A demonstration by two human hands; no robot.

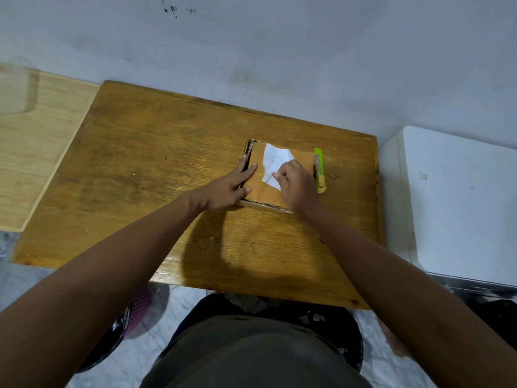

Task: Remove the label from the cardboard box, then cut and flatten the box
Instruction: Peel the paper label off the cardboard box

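Observation:
A small brown cardboard box (258, 186) lies on the wooden table (156, 169), right of centre. A white paper label (275, 161) is stuck on its top face, with a torn, uneven edge. My left hand (229, 186) rests flat on the box's left edge, fingers straight. My right hand (296, 183) sits on the box's right half with its fingers curled, pinching the label's lower right part. A green utility knife (319, 170) lies on the table right beside the box's right side.
A lighter wooden board (36, 152) adjoins the table on the left. A white appliance (458, 203) stands just right of the table. The wall (279, 51) rises directly behind. Below the near edge are my lap and a tiled floor.

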